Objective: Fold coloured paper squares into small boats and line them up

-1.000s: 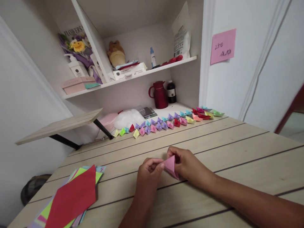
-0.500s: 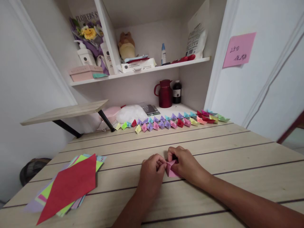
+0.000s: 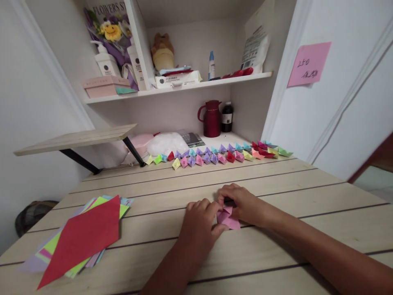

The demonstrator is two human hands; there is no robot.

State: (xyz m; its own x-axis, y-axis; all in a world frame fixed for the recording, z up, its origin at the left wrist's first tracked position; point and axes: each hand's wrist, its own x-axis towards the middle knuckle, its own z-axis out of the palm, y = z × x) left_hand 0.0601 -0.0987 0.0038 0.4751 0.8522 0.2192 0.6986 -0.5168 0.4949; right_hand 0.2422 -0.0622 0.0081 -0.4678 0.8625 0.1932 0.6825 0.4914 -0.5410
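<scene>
L grip point(image 3: 199, 221) palm-down, R grip point(image 3: 245, 205) curled, both on pink ppr point(image 3: 230, 221).

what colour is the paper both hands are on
Pink: the paper shows best in the head view.

This is a home: a plank-topped desk point(image 3: 166, 184) stands against a white built-in shelf unit point(image 3: 208, 85) filled with personal belongings. A plush toy point(image 3: 162, 52) sits on the shelf, and at the left a bouquet point(image 3: 111, 31) with a smiling yellow flower rises behind a pump bottle point(image 3: 106, 64) and a pink box point(image 3: 101, 88). Below stands a dark red vacuum jug point(image 3: 211, 119). A handwritten pink sticky note point(image 3: 309, 64) hangs at the right. Too little of the room shows to tell bedroom from study.
</scene>
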